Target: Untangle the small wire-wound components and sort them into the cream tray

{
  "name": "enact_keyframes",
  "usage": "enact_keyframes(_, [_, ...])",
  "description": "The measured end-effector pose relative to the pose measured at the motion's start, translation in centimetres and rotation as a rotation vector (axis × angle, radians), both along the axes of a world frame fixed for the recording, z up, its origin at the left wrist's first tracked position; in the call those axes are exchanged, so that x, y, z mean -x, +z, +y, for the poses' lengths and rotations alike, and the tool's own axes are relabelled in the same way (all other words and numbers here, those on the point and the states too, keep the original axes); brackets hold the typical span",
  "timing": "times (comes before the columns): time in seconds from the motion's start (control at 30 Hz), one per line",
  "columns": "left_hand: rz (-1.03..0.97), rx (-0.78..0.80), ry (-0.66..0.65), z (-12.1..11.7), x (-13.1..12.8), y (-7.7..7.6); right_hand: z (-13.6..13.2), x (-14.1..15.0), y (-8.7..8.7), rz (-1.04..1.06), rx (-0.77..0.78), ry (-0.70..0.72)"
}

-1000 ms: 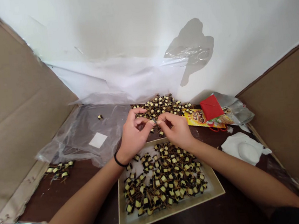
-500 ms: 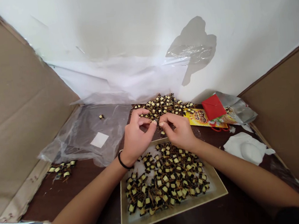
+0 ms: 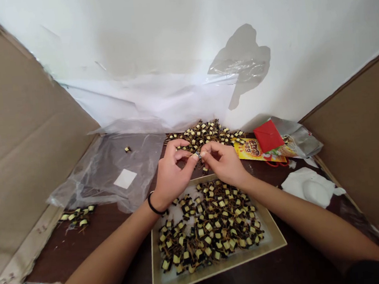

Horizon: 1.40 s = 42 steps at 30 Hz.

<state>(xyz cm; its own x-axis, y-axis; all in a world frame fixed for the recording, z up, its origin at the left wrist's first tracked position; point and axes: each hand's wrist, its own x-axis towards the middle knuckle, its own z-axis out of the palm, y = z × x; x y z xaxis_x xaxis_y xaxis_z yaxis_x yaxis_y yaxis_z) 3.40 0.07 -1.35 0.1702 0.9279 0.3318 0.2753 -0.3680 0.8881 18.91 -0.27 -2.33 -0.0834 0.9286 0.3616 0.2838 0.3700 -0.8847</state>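
Between my two hands, just beyond the far rim of the box, is a small wire-wound coil (image 3: 198, 155), mostly covered by the fingertips. My left hand (image 3: 175, 172) pinches it between thumb and forefinger from the left. From the right, the thumb and forefinger of my right hand (image 3: 225, 161) close on its other side. Below the hands stands a shallow cream box (image 3: 222, 273) holding many similar coils (image 3: 214, 229), black with yellow tape and thin coppery wires. A heap of more such coils (image 3: 205, 132) lies behind my fingers against the white wall.
Clear plastic sheeting (image 3: 101, 168) lies at the left, with a white square (image 3: 125, 178) and one coil (image 3: 127, 149) on it. Several coils (image 3: 77, 215) sit nearer. At the right are a yellow snack packet (image 3: 249, 149), a red packet (image 3: 269, 135) and crumpled white tissue (image 3: 309, 186). Cardboard walls flank both sides.
My right fingertips have drawn in slightly against the coil, and a little more of it shows between the hands. The whole view has shifted slightly; the box and heap stay put.
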Motion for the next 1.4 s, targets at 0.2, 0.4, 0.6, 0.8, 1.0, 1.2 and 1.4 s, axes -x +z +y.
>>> enact_keyframes(0.2, [0.022, -0.028, -0.038, 0.2, 0.3, -0.2, -0.1, -0.1, -0.1, -0.14, -0.058, -0.026])
enact_keyframes(0.4, [-0.046, 0.011, -0.073, 0.2, 0.3, -0.2, -0.3, -0.2, 0.0, -0.172, -0.11, -0.035])
enact_keyframes(0.6, [-0.294, 0.231, -0.156, 0.4, 0.0, 0.6, -0.4, 0.0, 0.4, -0.13, -0.138, -0.011])
enact_keyframes(0.8, [-0.413, 0.279, -0.098, 0.8, 0.1, 0.7, 0.2, -0.3, -0.2, -0.216, -0.173, -0.138])
enact_keyframes(1.0, [-0.605, 0.533, -0.092, 0.2, -0.3, 1.2, -0.2, -0.5, -0.2, -0.328, -0.649, -0.255])
enact_keyframes(1.2, [-0.716, 0.811, -0.225, -0.3, -0.5, 1.3, -0.4, -0.5, -0.5, -0.461, -0.681, -0.181])
enact_keyframes(1.4, [-0.732, 0.826, -0.234, -0.1, -0.2, 1.1, -0.3, -0.4, -0.3, -0.424, -0.647, -0.199])
